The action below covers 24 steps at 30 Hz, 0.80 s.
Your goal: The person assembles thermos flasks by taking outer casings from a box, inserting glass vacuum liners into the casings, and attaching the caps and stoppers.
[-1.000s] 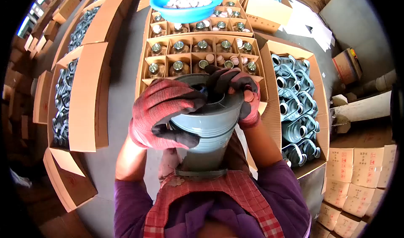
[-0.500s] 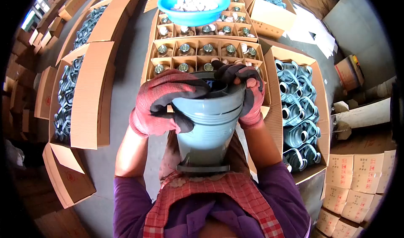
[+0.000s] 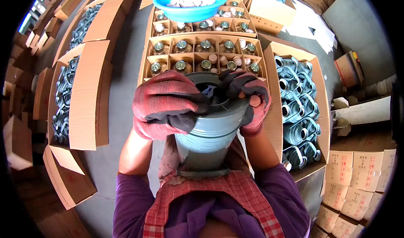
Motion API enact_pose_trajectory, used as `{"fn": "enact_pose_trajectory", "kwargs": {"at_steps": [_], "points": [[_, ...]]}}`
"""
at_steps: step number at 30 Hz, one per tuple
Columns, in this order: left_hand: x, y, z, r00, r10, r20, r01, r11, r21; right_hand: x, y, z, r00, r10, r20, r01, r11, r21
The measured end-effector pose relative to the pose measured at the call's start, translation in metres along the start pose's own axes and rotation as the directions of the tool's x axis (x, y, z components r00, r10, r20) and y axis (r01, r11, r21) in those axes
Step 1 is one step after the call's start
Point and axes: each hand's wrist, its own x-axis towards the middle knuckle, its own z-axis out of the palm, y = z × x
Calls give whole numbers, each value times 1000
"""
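Both left hand (image 3: 168, 105) and right hand (image 3: 249, 101) grasped blue-grey container (image 3: 206, 137) near top; handling looked unfinished. Bottles (image 3: 205, 46) stood boxed; white discs (image 3: 191, 1) lay loose in basin (image 3: 191, 14).

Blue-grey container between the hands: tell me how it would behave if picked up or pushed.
The blue-grey container is probably stiff: its wall looks undented between the left hand and right hand. On its side it might roll, given that rounded body. Its glossy surface could slip, though shallow ridging may help.
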Motion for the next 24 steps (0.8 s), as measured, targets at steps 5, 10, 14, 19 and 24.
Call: {"fn": "enact_pose_trajectory", "kwargs": {"at_steps": [5, 10, 14, 19, 24], "points": [[6, 22, -5, 981, -143, 134, 111, 968, 223, 14, -33, 0, 987, 127, 101, -101, 967, -233], [0, 25, -6, 948, -212, 235, 80, 879, 470, 16, -30, 8, 976, 127, 174, -28, 875, -484], [-19, 9, -3, 977, -181, 113, 91, 833, 546, 18, -13, 12, 971, 108, 211, 32, 823, -567], [-25, 2, -6, 959, -280, 47, 221, 840, 497, 18, -8, 17, 948, 267, 173, -106, 777, -620], [-28, 2, -7, 952, -303, 42, 253, 857, 449, 24, -23, 24, 936, 285, 207, -90, 762, -641]]}}
